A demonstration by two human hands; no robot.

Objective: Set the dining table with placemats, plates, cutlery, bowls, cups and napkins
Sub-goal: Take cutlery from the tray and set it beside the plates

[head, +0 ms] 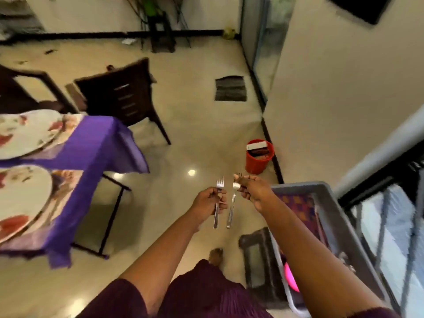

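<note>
Fork (217,203): gripped mid-handle by left hand (207,200), right of dining table (91,145). Spoon (231,207): pinched at bowl by right hand (250,188). Likely light, rigid, slippery steel; hold by handles.

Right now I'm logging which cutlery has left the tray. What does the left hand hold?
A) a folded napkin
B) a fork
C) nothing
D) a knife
B: the left hand grips a fork, tines up, while the right hand holds a spoon.
</note>
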